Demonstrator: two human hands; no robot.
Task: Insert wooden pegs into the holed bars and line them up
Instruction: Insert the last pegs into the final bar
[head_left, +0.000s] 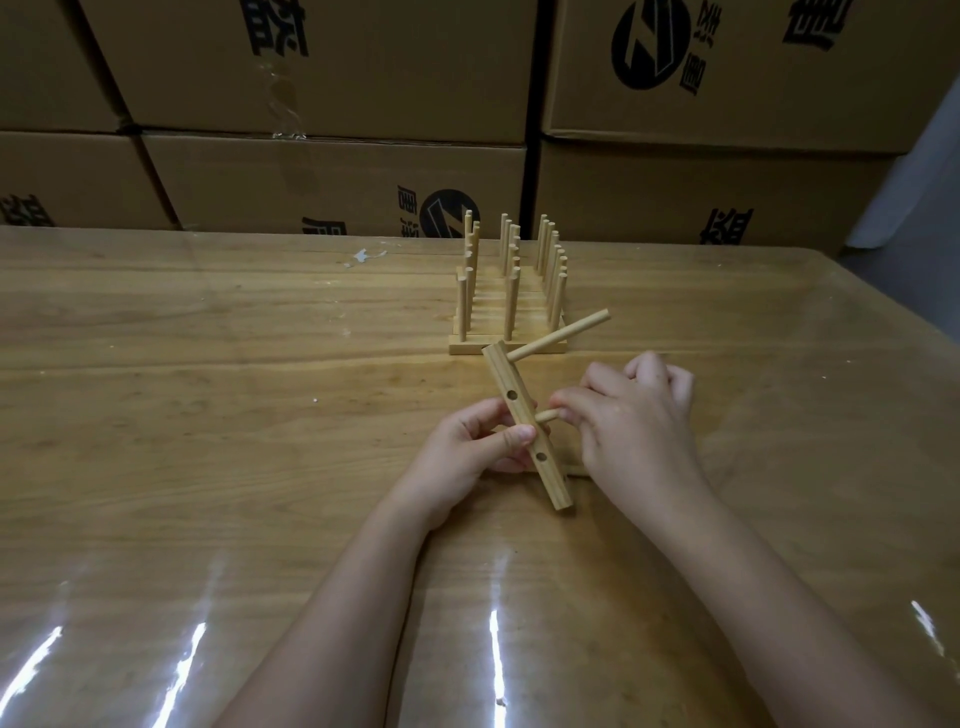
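Head view: my left grip (462, 452) holds holed bar (519, 411) tilted, steadying it; right grip (639, 426) pinches peg (545, 414) into its 3 o'clock side.

Wooden table (208, 322) with a shiny clear cover on it, glare streaks along the near edge. Stacked cardboard boxes (332, 171) wall off the whole far side, with black characters and a round black logo (652, 44) printed on them. There's a small white scrap (363, 255) on the tabletop, far left of centre.
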